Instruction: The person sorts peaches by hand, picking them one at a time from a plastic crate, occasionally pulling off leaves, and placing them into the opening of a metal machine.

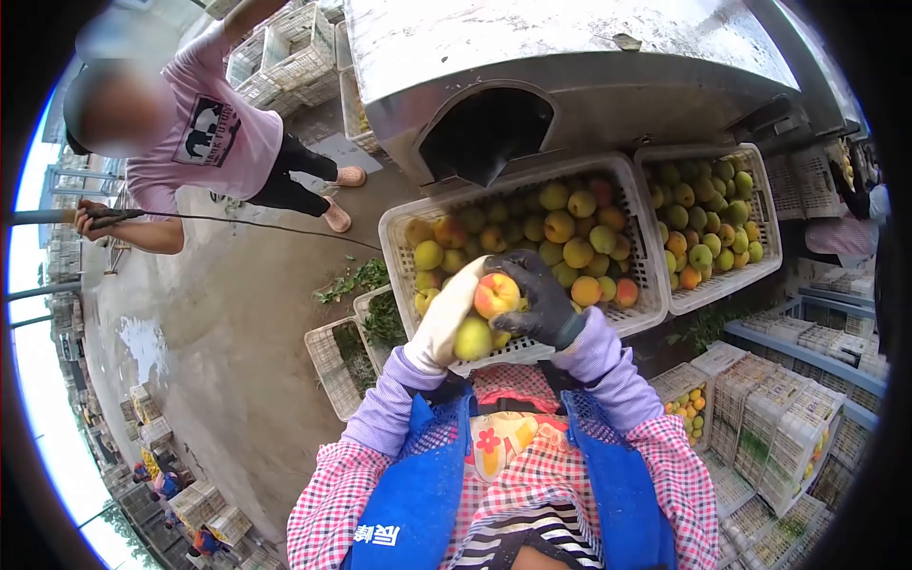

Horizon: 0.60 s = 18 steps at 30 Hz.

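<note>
Over the near edge of a white crate (655, 271) full of green and orange-red fruit, my two gloved hands are close together. My left hand (448, 318), in a white glove, is wrapped round the left side of some fruit. An orange-red fruit (497, 295) sits between both hands, and a green fruit (472, 339) is just below it, against the white glove. My right hand (534, 302), in a black glove, curls round the orange-red fruit from the right. Part of another yellowish fruit shows beneath the black fingers.
A second fruit crate (771, 249) stands right of the first, both below a metal machine (589, 95) with a dark chute opening. A person (214, 142) stands at the upper left holding a cable. Small crates with leaves (383, 318) lie left; stacked crates (774, 427) stand lower right.
</note>
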Each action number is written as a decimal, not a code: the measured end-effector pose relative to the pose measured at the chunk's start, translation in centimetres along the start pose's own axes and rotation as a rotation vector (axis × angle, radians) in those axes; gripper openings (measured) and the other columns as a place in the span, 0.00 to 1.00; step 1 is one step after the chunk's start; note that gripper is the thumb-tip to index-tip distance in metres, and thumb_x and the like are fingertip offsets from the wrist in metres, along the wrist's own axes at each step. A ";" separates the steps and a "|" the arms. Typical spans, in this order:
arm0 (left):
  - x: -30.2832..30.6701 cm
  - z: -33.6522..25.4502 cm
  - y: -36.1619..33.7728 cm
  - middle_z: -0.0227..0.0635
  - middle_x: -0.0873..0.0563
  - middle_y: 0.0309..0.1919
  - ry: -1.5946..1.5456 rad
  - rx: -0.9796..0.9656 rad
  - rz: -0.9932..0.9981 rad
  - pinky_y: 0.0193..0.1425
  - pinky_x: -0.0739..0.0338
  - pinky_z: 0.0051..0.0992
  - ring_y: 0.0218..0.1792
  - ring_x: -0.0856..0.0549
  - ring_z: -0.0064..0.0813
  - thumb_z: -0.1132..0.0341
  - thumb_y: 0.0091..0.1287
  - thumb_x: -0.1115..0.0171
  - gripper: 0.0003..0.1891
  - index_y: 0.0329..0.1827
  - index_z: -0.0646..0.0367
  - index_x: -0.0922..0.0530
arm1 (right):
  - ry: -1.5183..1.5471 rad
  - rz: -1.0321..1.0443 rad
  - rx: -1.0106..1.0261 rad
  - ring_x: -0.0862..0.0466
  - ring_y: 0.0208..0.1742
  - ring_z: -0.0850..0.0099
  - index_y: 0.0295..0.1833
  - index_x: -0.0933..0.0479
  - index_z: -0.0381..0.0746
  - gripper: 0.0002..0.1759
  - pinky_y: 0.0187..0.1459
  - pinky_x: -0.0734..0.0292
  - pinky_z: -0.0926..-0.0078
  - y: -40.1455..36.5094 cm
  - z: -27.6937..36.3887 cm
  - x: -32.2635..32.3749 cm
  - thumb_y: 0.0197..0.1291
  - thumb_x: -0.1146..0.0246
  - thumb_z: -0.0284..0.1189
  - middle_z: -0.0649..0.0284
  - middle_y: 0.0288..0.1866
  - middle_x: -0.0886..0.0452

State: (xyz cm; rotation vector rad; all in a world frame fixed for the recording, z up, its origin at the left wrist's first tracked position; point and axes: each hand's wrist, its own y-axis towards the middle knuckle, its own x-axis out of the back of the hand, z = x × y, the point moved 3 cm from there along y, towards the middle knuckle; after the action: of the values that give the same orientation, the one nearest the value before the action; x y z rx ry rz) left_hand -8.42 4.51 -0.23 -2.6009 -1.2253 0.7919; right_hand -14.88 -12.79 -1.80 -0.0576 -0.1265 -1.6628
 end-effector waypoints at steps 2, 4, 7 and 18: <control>0.4 0.5 0.1 0.43 0.16 0.61 0.651 -0.424 0.121 0.67 0.20 0.34 0.62 0.16 0.35 0.64 0.79 0.44 0.23 0.74 0.62 0.29 | -0.364 -0.043 0.135 0.22 0.66 0.54 0.73 0.29 0.35 0.52 0.68 0.25 0.59 -0.5 1.3 -0.2 0.46 0.18 0.49 0.50 0.65 0.25; -0.4 -1.3 -0.3 0.42 0.18 0.64 0.787 -0.462 0.090 0.70 0.24 0.33 0.64 0.18 0.34 0.59 0.81 0.45 0.25 0.74 0.64 0.29 | -0.193 -0.200 0.022 0.21 0.66 0.52 0.70 0.27 0.35 0.50 0.68 0.25 0.57 -1.4 2.0 -1.2 0.44 0.17 0.49 0.49 0.66 0.26; -0.6 -2.3 -0.2 0.41 0.18 0.65 0.490 -0.283 0.063 0.72 0.27 0.33 0.65 0.19 0.34 0.55 0.82 0.47 0.26 0.74 0.65 0.29 | -0.365 -0.287 0.164 0.21 0.65 0.51 0.68 0.26 0.35 0.48 0.66 0.23 0.57 -1.5 1.7 -2.3 0.43 0.18 0.46 0.48 0.66 0.26; 4.0 -1.4 2.1 0.43 0.19 0.66 -0.150 0.035 -0.038 0.56 0.15 0.35 0.52 0.15 0.30 0.48 0.81 0.45 0.32 0.80 0.56 0.34 | -0.925 -0.539 0.356 0.21 0.62 0.47 0.59 0.21 0.35 0.31 0.62 0.25 0.51 16.2 0.1 0.5 0.52 0.24 0.40 0.48 0.61 0.21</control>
State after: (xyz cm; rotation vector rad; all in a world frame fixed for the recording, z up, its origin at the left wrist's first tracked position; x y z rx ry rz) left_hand -4.23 6.24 -1.38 -2.5220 -1.2833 1.0074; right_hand 1.15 -14.78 -0.85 -0.5611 -1.2195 -1.9985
